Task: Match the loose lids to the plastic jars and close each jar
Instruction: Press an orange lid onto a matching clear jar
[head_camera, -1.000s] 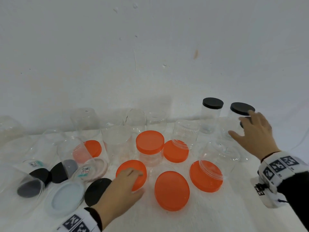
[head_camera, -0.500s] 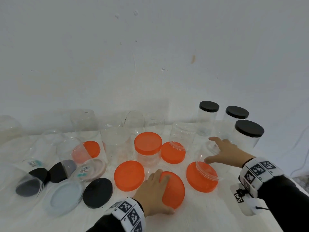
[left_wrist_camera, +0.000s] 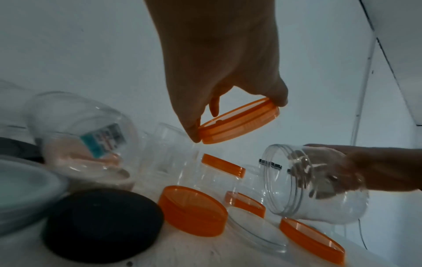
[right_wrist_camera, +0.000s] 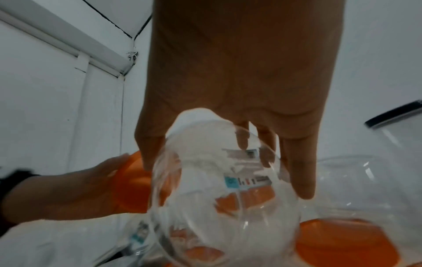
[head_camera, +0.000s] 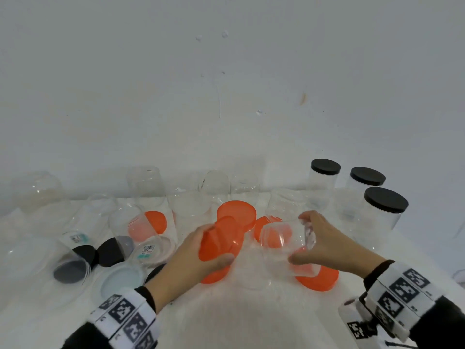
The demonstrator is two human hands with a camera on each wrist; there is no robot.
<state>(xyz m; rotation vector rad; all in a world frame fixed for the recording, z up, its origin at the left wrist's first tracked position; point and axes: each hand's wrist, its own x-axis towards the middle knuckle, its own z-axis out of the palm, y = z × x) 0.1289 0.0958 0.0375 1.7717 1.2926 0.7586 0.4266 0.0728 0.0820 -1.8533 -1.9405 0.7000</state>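
Left hand (head_camera: 186,258) raised above table (head_camera: 251,318), thumb and fingers pinching orange lid (head_camera: 221,240) by rim, lid tilted. Right hand (head_camera: 329,245) grips clear jar (head_camera: 281,240) on its side – mouth toward lid, not touching. Left wrist view shows jar's threaded neck; right wrist view – label on its wall. White table, white wall (head_camera: 226,96).

An orange lid (head_camera: 220,241) is up off the table, tipped on its side, pinched at its rim. Its open side faces a clear jar (head_camera: 281,244). The jar has no lid and is tipped sideways in the air, its mouth turned to the orange lid, close but not touching. Three clear jars with black lids (head_camera: 385,205) stand shut at the far right. More orange lids (head_camera: 317,278) lie flat on the table.
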